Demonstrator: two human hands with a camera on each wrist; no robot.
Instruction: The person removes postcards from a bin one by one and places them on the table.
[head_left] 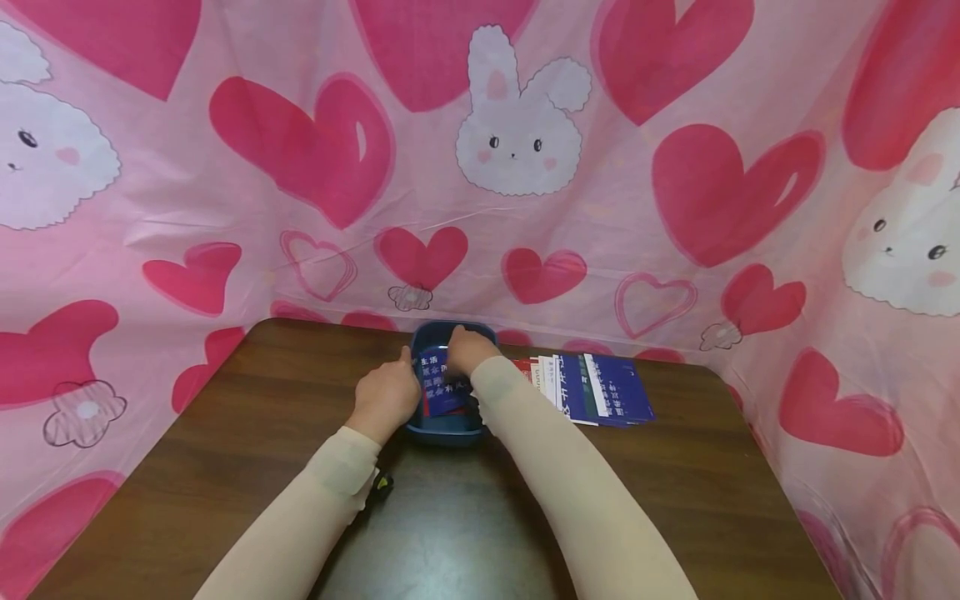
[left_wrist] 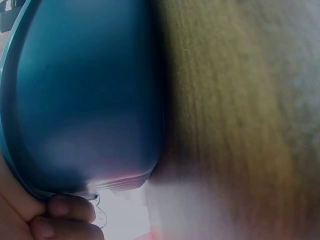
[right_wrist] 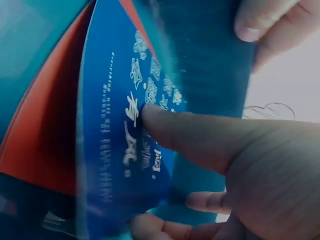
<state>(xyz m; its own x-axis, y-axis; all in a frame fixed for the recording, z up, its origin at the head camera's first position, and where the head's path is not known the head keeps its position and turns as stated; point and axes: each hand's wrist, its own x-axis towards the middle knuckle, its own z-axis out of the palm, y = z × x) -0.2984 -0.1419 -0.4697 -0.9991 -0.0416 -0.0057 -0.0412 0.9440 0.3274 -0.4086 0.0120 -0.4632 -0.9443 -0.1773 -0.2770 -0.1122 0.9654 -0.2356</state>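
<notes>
A dark teal plastic bin (head_left: 448, 437) stands toward the back of the table, with blue cards printed in white writing (head_left: 442, 392) inside it. My left hand (head_left: 387, 393) grips the bin's left rim; in the left wrist view its fingers (left_wrist: 70, 220) curl at the rim beside the bin's wall (left_wrist: 90, 95). Reaching into the bin, my right hand (head_left: 472, 350) pinches a blue card (right_wrist: 107, 140), the thumb (right_wrist: 185, 132) lying across its printed face. Behind that card a red-orange one (right_wrist: 42, 130) shows in the right wrist view.
Right of the bin, a fanned row of blue, white, green and red cards (head_left: 622, 387) lies on the brown wooden table (head_left: 697, 467). A pink cloth with hearts and rabbits (head_left: 420, 208) hangs behind the table. Below my left wrist sits a small dark object with a green mark (head_left: 382, 483).
</notes>
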